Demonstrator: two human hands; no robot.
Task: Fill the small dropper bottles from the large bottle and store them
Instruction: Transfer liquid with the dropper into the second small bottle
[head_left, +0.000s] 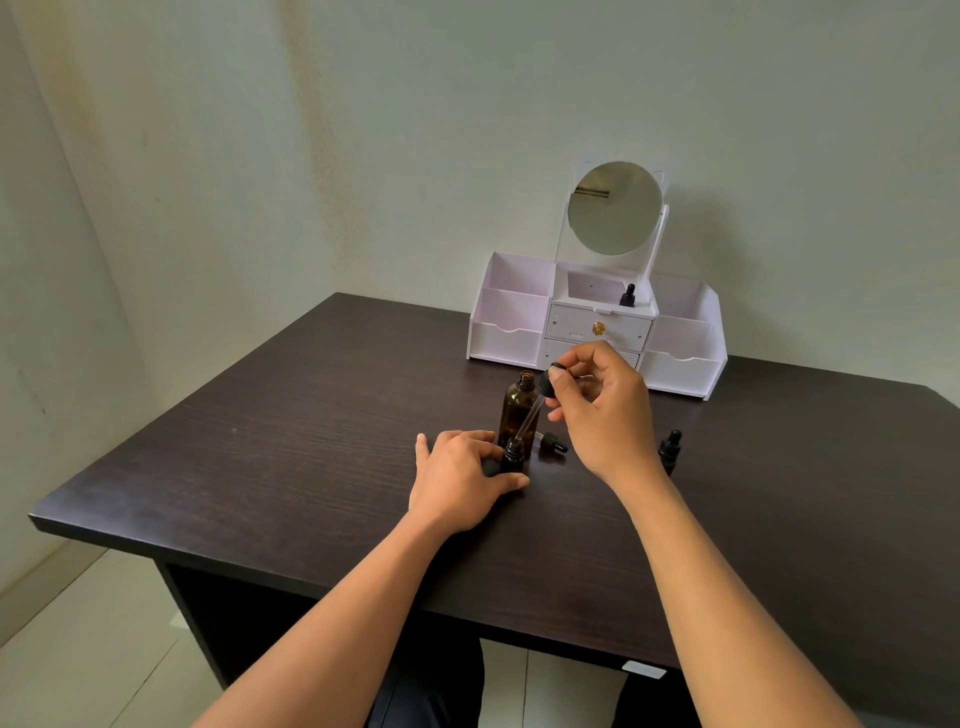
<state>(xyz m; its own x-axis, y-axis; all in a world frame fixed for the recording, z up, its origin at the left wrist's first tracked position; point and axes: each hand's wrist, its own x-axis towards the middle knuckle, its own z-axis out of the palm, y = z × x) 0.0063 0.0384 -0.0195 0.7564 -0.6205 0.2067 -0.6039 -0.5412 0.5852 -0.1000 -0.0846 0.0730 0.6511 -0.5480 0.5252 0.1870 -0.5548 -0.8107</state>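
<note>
Broadly: a dark, wood-grained bench (260, 467) is set into the corner of a room with pale, faintly stained walls (363, 130). Light floor tiles (78, 649) show lower left. A white organizer (680, 364) with a round mirror (615, 208) stands at the bench's far edge against the wall. One stored bottle (627, 296) stands upright in its top middle compartment.

Near the bench centre:
- The large bottle (521, 410), amber and uncapped, stands upright.
- The small dropper bottle (513, 457) stands just in front of it, its neck open.
- The left hand (462, 478) rests on the bench, its thumb and fingers curled round the small dropper bottle.
- The right hand (602, 415) is raised above and pinches the dropper (535, 410) by its black bulb. The glass tube slants down toward the small bottle's mouth.
- A loose dropper cap (553, 442) lies on its side just right of the large bottle.
- A second small bottle (670, 449), capped, stands farther right.

Hard to make out:
- The left fingers cover most of the small dropper bottle's body.
- Whether the tube's tip is inside the neck or just at it cannot be told.
- No liquid level can be read in the amber glass.
- The right wrist hides the second small bottle's lower part, and the right hand covers part of the organizer's lower drawer.
- The bench's right side runs out of frame.
</note>
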